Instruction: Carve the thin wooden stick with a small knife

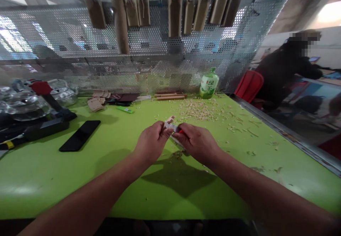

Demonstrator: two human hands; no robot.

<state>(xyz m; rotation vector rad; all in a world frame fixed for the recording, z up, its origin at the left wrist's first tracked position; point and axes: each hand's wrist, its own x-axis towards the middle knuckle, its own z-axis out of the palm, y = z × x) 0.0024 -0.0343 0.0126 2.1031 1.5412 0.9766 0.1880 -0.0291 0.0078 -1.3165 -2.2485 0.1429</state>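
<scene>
Over the middle of the green table, my left hand is closed on a small pale wood piece, whose tip sticks out past the fingers. My right hand is wrapped round a carving knife with a bit of red handle showing. Its metal blade lies against or right beside the wood; the exact contact is hidden by my thumbs. A small heap of shavings lies on the table below my hands.
More shavings spread over the right back. A green bottle stands by the perforated metal screen. At left lie a black phone, a green cutter and flat wood pieces. A person sits beyond the table's right edge.
</scene>
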